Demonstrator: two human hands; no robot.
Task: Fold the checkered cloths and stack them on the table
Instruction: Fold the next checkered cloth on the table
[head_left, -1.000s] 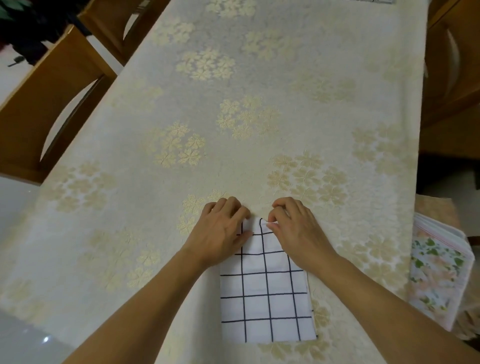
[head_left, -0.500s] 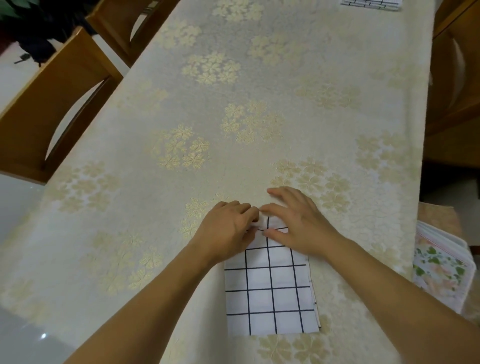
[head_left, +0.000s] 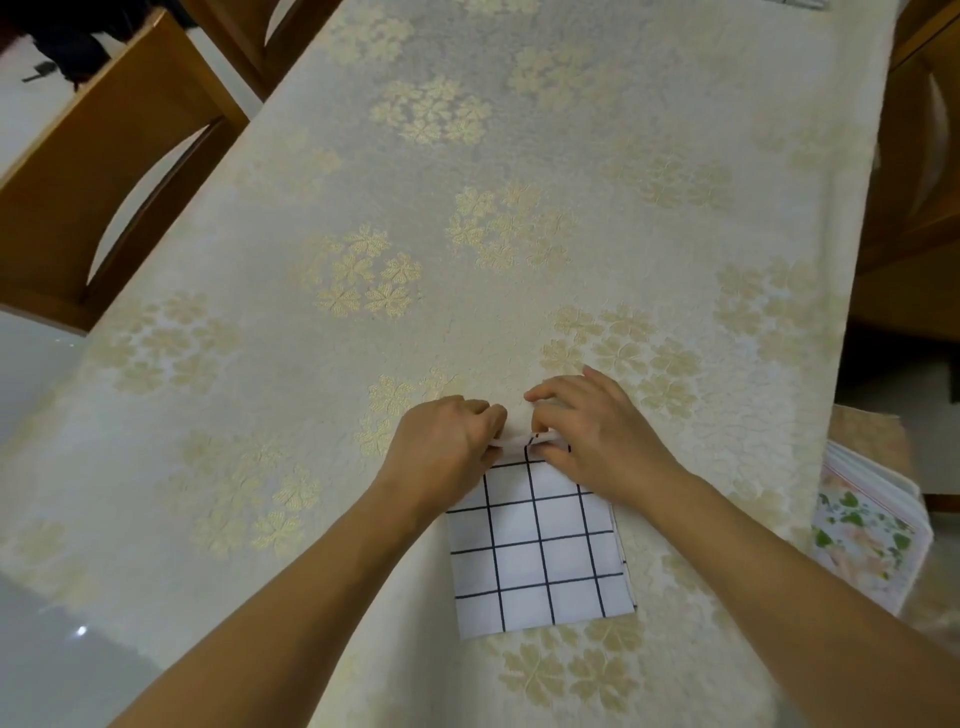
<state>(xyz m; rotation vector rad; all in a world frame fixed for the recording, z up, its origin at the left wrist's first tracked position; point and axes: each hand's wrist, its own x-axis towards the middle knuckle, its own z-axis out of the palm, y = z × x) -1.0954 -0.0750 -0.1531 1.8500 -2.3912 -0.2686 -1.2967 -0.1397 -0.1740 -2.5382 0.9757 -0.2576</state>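
A white cloth with a black grid, the checkered cloth (head_left: 540, 556), lies folded into a narrow rectangle near the front of the table (head_left: 519, 208). My left hand (head_left: 441, 447) pinches the cloth's far left corner. My right hand (head_left: 597, 431) pinches the far right corner, and the far edge is lifted slightly off the table between the two hands. A sliver of another checkered cloth (head_left: 800, 3) shows at the table's far end, cut off by the frame's top edge.
The table wears a cream tablecloth with gold flower clusters. Wooden chairs (head_left: 104, 171) stand along the left side and another (head_left: 924, 156) on the right. A floral-patterned stack (head_left: 867, 530) sits on a seat beside the table's right edge.
Both hands have closed on the cloth's far edge and raised it slightly. The right hand's fingers, spread flat half a second ago, now pinch. The camera has shifted a little.
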